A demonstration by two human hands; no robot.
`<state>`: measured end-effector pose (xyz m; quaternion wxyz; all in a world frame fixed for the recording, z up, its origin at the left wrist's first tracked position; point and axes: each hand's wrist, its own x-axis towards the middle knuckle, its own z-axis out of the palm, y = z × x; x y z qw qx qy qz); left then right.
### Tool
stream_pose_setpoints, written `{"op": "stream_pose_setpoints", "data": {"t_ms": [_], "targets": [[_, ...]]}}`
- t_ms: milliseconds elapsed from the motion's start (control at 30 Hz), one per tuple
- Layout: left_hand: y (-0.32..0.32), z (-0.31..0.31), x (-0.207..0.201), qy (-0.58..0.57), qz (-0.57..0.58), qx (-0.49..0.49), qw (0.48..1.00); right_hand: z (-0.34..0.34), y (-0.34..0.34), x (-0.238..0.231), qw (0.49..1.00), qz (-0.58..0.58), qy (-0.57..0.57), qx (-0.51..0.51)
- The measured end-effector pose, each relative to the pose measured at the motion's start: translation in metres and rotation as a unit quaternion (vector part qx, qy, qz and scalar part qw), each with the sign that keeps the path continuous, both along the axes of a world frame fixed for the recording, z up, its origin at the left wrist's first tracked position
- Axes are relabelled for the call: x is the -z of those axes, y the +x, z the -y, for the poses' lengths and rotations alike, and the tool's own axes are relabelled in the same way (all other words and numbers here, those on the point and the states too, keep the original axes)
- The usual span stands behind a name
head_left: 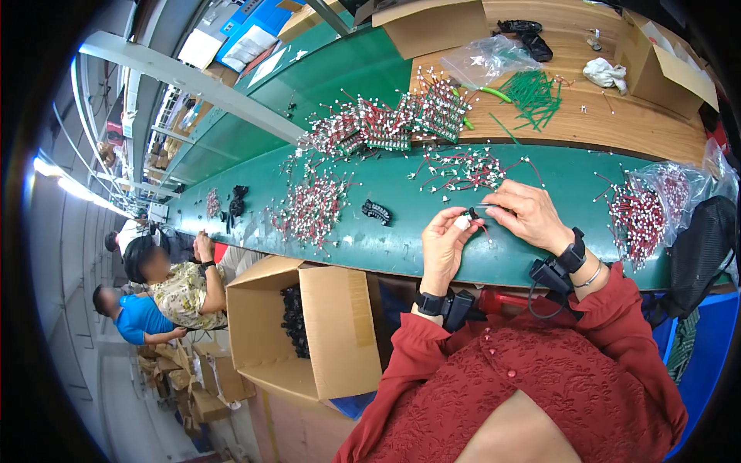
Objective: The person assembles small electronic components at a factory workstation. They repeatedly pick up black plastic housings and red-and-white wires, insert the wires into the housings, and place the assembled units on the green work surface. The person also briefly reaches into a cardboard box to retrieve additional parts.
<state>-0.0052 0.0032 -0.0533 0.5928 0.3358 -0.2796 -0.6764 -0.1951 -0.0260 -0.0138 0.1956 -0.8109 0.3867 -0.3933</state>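
Note:
Over the green bench, my left hand (443, 245) pinches a small black part (472, 214) between thumb and fingertips. A white fingertip cover sits on one of its fingers, and a short red wire hangs below the part. From the right, my right hand (531, 217) closes on a thin silver tool (484, 205), perhaps tweezers, whose tip meets the black part. Beyond my hands lies a loose spread of red wires with white connectors (472, 167). A black ribbed piece (377, 212) rests to the left of my left hand.
Heaped wired circuit boards (386, 123) lie behind a pile of red wires (312, 204). More wires (637, 220) spill from a plastic bag at right. Green strips (532, 99) lie on the wooden surface. An open carton (340, 332) holds black parts. Other people sit at left.

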Motion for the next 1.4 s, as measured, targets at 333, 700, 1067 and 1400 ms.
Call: {"op": "stream_pose_setpoints", "data": {"t_ms": [333, 700, 1067, 1400], "targets": [[-0.012, -0.007, 0.005, -0.082, 0.143, -0.03, 0.986, 0.001, -0.001, 0.003, 0.987, -0.076, -0.14, 0.014], [-0.008, -0.007, 0.004, -0.075, 0.113, -0.026, 0.99, 0.002, -0.001, 0.003, 0.984, -0.082, -0.156, 0.011], [-0.002, -0.006, 0.007, -0.053, 0.112, 0.02, 0.992, 0.005, -0.007, 0.002, 0.981, -0.104, -0.16, -0.04], [0.001, -0.004, 0.008, -0.063, 0.1, 0.04, 0.992, 0.001, -0.007, 0.004, 0.987, -0.1, -0.114, -0.057]]}}
